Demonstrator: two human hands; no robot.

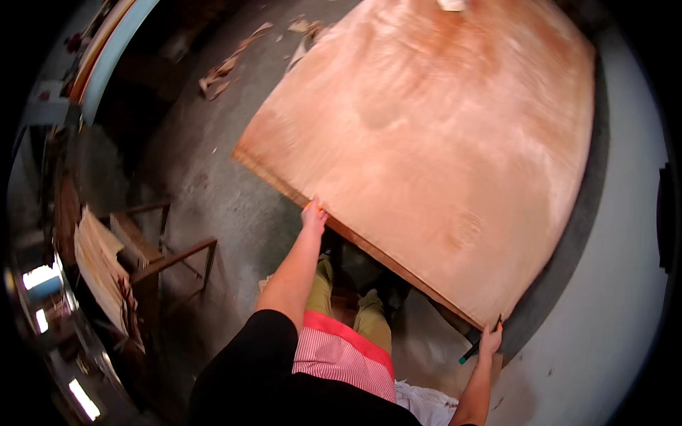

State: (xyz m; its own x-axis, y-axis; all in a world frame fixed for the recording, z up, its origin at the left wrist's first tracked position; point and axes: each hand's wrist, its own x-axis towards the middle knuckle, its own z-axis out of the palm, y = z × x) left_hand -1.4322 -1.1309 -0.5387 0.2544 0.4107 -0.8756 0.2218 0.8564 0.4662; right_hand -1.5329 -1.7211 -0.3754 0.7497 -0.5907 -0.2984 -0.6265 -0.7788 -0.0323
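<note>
Tan and wide, the wood sheet [426, 142] lies in front of us, left hand [314, 215] pinching its near edge, right hand [490, 340] around a green-ended tool [468, 353] at its corner; we seem busy with that edge, and next likely need steady hands.

"What's left of the board [426, 142]?"
"A frame [177, 258], near; strips [226, 65] on the floor [206, 174], far."
"And the hands?"
"Left hand [313, 215] at its near edge, right hand [490, 341] at its near right corner."
</note>
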